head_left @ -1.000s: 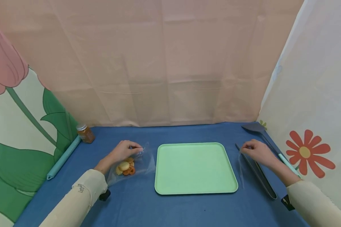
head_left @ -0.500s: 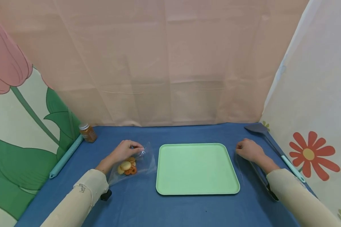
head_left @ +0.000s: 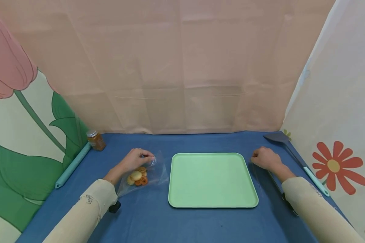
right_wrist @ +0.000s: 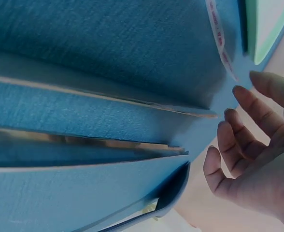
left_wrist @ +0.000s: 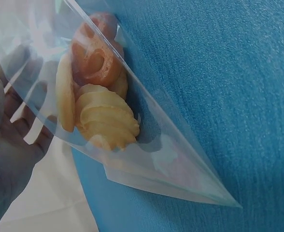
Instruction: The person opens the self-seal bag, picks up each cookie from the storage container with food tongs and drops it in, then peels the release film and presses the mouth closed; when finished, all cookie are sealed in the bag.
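Observation:
My left hand (head_left: 137, 159) pinches the top of a clear plastic bag (head_left: 158, 173) left of the green tray (head_left: 213, 180). Inside, in the left wrist view, lie ridged yellow cookies (left_wrist: 106, 116) and brown pretzels (left_wrist: 97, 60). Right of the tray, my right hand (head_left: 266, 158) hovers with loosely bent fingers, thumb and forefinger apart. A thin clear strip with red print (right_wrist: 219, 38) hangs or lies with its end close by those fingertips. Beneath this hand are the tongs (right_wrist: 84, 140), largely covered by hand and sleeve in the head view.
At the far right lies a spatula (head_left: 292, 157) with a dark head and pale green handle. A jar with a silver lid (head_left: 96, 141) stands at the back left, beside a rolled turquoise sheet (head_left: 73, 166). Blue cloth (head_left: 194, 224) covers the table.
My right hand has moved slightly left, and its forearm now covers more of the tongs. The left hand keeps its pinch on the bag. The head view has shifted slightly.

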Demonstrator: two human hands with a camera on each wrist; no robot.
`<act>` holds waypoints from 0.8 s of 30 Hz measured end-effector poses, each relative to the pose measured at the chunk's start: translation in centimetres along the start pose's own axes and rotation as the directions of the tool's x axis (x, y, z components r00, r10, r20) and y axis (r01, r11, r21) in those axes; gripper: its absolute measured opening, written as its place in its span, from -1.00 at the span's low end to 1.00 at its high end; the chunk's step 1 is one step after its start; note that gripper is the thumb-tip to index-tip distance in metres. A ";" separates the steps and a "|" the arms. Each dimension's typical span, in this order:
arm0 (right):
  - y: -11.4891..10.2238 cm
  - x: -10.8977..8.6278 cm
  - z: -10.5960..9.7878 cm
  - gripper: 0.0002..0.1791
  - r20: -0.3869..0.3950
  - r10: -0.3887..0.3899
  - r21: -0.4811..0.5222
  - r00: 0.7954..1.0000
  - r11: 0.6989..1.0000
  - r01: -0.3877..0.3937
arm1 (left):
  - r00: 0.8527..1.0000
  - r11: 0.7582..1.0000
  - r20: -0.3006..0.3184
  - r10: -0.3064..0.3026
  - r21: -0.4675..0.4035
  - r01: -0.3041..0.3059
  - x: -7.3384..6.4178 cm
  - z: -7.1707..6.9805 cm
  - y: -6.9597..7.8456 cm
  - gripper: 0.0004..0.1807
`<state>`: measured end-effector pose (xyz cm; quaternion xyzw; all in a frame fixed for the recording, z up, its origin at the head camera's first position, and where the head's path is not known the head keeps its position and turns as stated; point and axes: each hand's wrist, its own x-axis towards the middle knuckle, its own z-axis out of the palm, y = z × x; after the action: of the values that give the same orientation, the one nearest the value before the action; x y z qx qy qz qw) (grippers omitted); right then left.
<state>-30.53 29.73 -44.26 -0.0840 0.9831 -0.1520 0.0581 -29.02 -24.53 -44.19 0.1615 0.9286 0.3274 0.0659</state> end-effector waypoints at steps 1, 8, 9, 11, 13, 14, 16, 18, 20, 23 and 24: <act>-0.1 0.0 -0.1 -0.75 0.001 -0.001 0.007 1.000 1.000 0.001 | 1.000 1.000 -0.001 -0.003 -0.002 0.003 0.0 0.0 0.0 -0.70; -0.6 -0.2 -0.8 -0.68 0.016 0.005 0.006 1.000 1.000 -0.005 | 1.000 1.000 0.010 -0.005 -0.008 0.005 0.0 0.0 0.1 -0.72; -0.6 -0.2 -0.9 -0.68 0.016 0.007 0.000 1.000 1.000 -0.007 | 1.000 1.000 0.010 -0.003 -0.007 0.003 0.0 0.0 0.1 -0.73; -0.6 -0.2 -1.1 -0.68 0.012 0.012 -0.010 1.000 1.000 -0.012 | 1.000 1.000 0.010 0.000 -0.005 0.000 0.0 -0.1 0.2 -0.73; -0.4 -0.2 -1.2 -0.69 0.012 0.019 -0.012 1.000 1.000 -0.019 | 1.000 1.000 0.011 0.002 -0.005 -0.002 0.0 -0.1 0.2 -0.72; -0.3 -0.2 -1.3 -0.68 0.014 0.025 -0.012 1.000 1.000 -0.025 | 1.000 1.000 0.011 0.002 -0.005 -0.002 0.0 -0.1 0.2 -0.72; -0.2 -0.2 -1.5 -0.68 0.005 0.028 -0.005 1.000 1.000 -0.028 | 1.000 1.000 0.013 0.005 -0.003 -0.005 0.0 -0.2 0.3 -0.72; -0.2 -0.2 -1.6 -0.67 -0.010 0.036 0.005 0.999 0.999 -0.036 | 1.000 1.000 0.013 0.006 -0.005 -0.006 0.0 -0.1 0.4 -0.71; -0.7 -0.3 -1.7 -0.64 -0.051 0.039 0.014 0.998 0.999 -0.039 | 1.000 1.000 0.014 0.004 -0.010 -0.004 0.0 -0.2 0.4 -0.71; -2.8 -1.0 -1.7 -0.60 -0.126 0.021 0.051 0.992 0.999 -0.015 | 1.000 1.000 0.016 0.005 -0.017 -0.004 0.0 -0.2 0.4 -0.70; -4.0 -1.3 -1.5 -0.59 -0.152 0.003 0.073 0.988 0.997 0.008 | 1.000 1.000 0.016 0.006 -0.020 -0.006 0.0 -0.2 0.4 -0.70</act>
<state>-28.84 26.70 -41.45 -0.0711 0.9783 -0.1939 -0.0139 -28.93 -24.38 -43.79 0.1663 0.9243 0.3355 0.0740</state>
